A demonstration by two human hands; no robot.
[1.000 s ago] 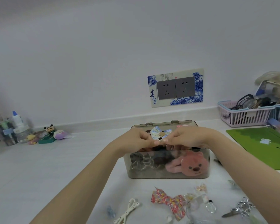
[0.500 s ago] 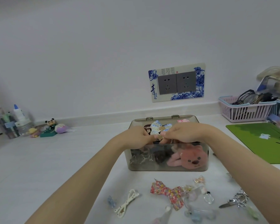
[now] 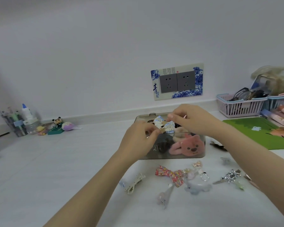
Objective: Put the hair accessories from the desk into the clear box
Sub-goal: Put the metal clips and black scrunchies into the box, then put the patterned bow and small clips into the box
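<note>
My left hand covers the left part of the smoky clear plastic box, so I cannot make out what lies there. My forearms run off the bottom edge. The pink slatted basket and green mat are cut by the right edge. Small translucent clips blur together.

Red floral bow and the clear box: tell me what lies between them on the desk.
Nothing. In the head view, only bare white desk separates the red floral bow from the front wall of the clear box.
</note>
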